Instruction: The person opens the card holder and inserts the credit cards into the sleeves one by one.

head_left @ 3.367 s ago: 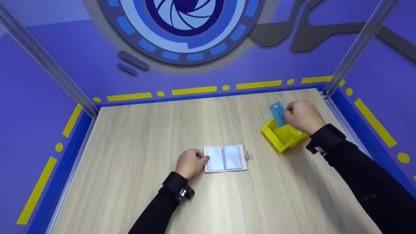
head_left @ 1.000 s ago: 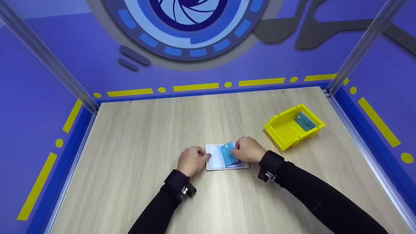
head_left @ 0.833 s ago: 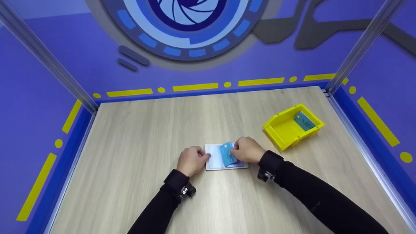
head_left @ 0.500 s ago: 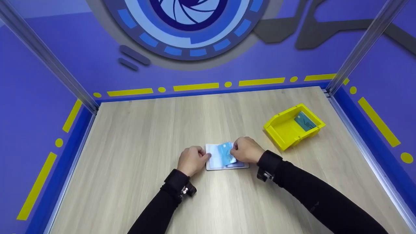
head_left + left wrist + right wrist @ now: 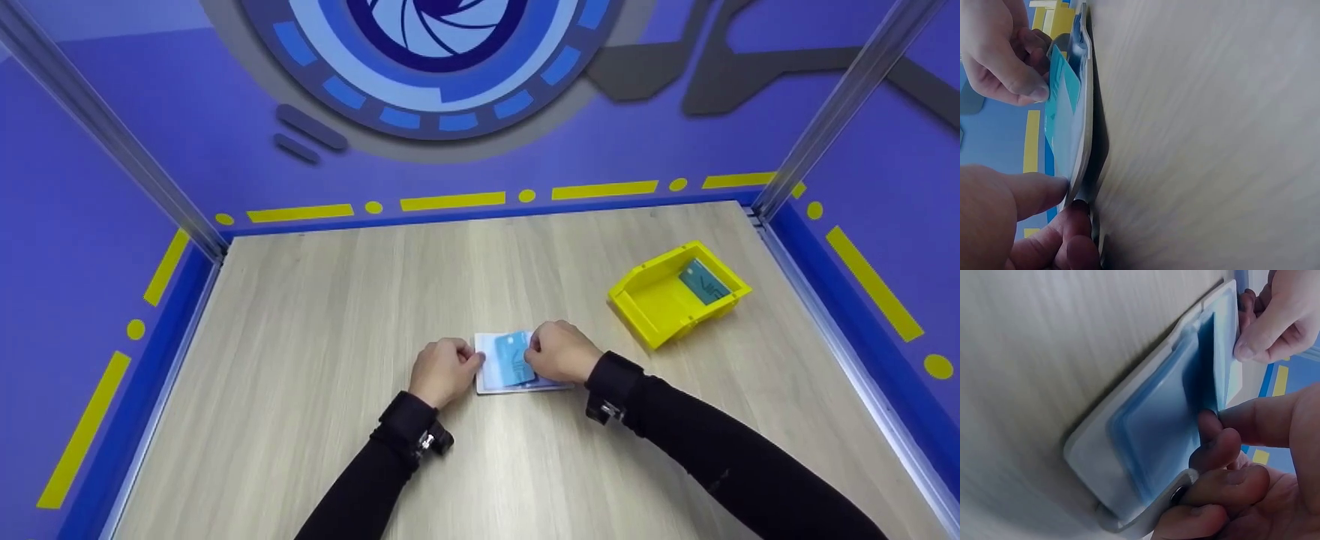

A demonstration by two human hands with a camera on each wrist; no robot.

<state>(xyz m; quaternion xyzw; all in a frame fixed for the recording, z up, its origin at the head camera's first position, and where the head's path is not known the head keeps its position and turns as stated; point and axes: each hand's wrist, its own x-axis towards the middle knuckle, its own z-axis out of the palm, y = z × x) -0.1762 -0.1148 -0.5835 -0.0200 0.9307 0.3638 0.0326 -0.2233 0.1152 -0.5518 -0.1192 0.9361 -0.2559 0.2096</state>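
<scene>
A blue card point(image 5: 513, 360) is over the middle of an open white wallet point(image 5: 486, 387) — its long axis running near to far. The right hand point(image 5: 561, 351), the nearer one, pinches the card's right edge, so the card lies to that grip's left; how its left edge sits cannot be told. The left hand point(image 5: 442, 370) clamps the wallet's left edge. Bench point(image 5: 337, 315) extends leftward — a yellow bin point(image 5: 660, 301) stands farther back, right of the wallet and well apart.
</scene>
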